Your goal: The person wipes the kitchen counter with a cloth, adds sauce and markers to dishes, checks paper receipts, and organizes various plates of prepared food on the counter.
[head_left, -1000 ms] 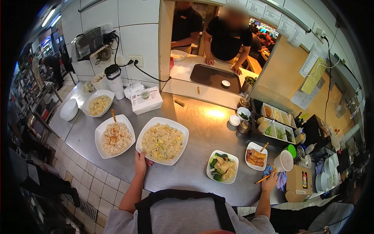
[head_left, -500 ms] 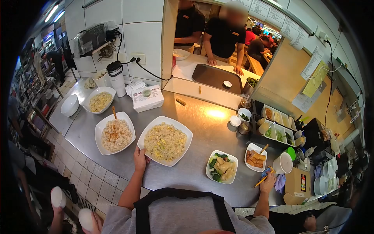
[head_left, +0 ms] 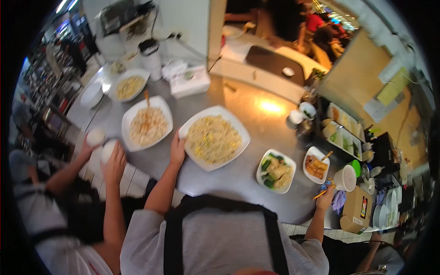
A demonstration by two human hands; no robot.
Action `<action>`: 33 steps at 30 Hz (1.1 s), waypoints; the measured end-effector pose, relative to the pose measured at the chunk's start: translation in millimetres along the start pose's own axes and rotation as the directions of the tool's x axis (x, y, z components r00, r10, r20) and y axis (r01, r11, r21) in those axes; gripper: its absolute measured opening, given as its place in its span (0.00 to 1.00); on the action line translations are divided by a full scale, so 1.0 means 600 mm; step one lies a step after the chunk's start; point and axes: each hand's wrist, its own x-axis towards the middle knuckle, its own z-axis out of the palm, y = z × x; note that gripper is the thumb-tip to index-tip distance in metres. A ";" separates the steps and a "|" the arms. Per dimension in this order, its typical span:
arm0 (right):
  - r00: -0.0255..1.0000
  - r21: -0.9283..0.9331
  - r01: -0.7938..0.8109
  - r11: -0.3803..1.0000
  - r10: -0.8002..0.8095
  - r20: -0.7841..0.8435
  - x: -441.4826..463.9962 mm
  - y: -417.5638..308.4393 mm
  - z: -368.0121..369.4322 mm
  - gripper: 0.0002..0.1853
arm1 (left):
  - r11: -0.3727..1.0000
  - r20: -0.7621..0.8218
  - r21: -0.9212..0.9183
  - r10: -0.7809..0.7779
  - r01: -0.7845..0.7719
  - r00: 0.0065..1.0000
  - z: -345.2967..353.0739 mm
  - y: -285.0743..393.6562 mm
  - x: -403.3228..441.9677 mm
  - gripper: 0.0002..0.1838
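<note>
My left hand (head_left: 178,149) grips the left rim of a large white square bowl (head_left: 245,135) of fried rice with egg. The bowl rests on the steel counter. My right hand (head_left: 326,198) is closed around a thin yellow-orange pen (head_left: 319,195) at the counter's right side. Close by it are a small white dish (head_left: 306,167) of brown fried rolls and a lilac cloth (head_left: 339,200). Between my hands stands a white bowl of greens and pale pieces in sauce (head_left: 277,170). Left of the fried rice is another bowl of rice with orange-brown topping (head_left: 149,126).
On the left, a co-worker's hands (head_left: 113,166) hold two round white objects near the counter edge. A white box (head_left: 190,82) and a tumbler (head_left: 151,59) stand at the back. Condiment trays (head_left: 343,135), a tub (head_left: 345,178) and a cardboard box (head_left: 356,211) line the right.
The view has shifted, and the counter appears higher and further right. The co-worker at left has come closer with the white objects. My hands keep their places at the bowl and the pen.
</note>
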 end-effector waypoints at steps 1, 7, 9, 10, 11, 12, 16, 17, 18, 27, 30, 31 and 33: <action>1.000 -0.007 -0.001 1.000 0.001 0.029 0.005 0.001 0.004 0.18 | 0.992 0.004 -0.100 -0.081 0.081 0.997 -0.002 -0.008 0.001 0.24; 0.998 0.070 0.012 0.998 -0.016 0.062 0.006 -0.002 0.003 0.21 | 0.878 -0.025 -0.262 -0.421 0.400 0.907 0.018 0.059 -0.042 0.21; 0.986 0.089 -0.088 0.992 0.074 0.151 0.007 -0.007 -0.001 0.21 | 0.827 -0.058 -0.387 -0.463 0.408 0.884 0.020 0.059 -0.052 0.23; 0.991 0.062 -0.037 0.997 0.029 0.131 0.006 0.005 0.003 0.21 | 0.814 -0.058 -0.413 -0.471 0.409 0.880 0.022 0.056 -0.057 0.25; 0.994 0.033 0.010 0.999 -0.014 0.107 0.005 0.019 0.011 0.21 | 0.801 -0.053 -0.440 -0.476 0.407 0.878 0.026 0.052 -0.061 0.27; 0.995 0.005 0.053 0.999 -0.053 0.079 0.006 0.030 0.019 0.22 | 0.803 -0.071 -0.448 -0.471 0.394 0.879 0.030 0.047 -0.060 0.27; 0.994 0.023 0.009 1.000 -0.011 0.112 0.007 0.044 0.034 0.23 | 0.802 -0.121 -0.477 -0.465 0.359 0.877 0.045 0.043 -0.051 0.27; 0.996 0.013 0.027 1.000 -0.028 0.090 0.005 0.048 0.037 0.23 | 0.797 -0.120 -0.487 -0.468 0.359 0.876 0.055 0.045 -0.045 0.27; 0.996 -0.002 0.038 0.999 -0.038 0.075 0.000 0.051 0.036 0.24 | 0.794 -0.120 -0.498 -0.460 0.348 0.879 0.062 0.041 -0.033 0.27; 0.994 0.010 0.110 0.994 -0.110 -0.019 0.000 0.057 0.045 0.21 | 0.762 -0.182 -0.577 -0.472 0.295 0.863 0.101 0.026 0.035 0.30; 0.999 0.038 0.030 0.999 -0.030 0.019 0.005 0.061 0.051 0.20 | 0.736 -0.058 -0.581 -0.464 0.348 0.884 0.084 0.020 0.018 0.26; 0.998 0.039 0.065 0.997 -0.065 -0.003 -0.001 0.055 0.049 0.20 | 0.715 -0.025 -0.613 -0.443 0.337 0.896 0.081 -0.003 -0.007 0.28; 0.999 -0.008 0.046 0.999 -0.046 0.021 -0.002 0.037 0.036 0.19 | 0.708 -0.071 -0.631 -0.459 0.317 0.885 0.039 -0.026 -0.021 0.29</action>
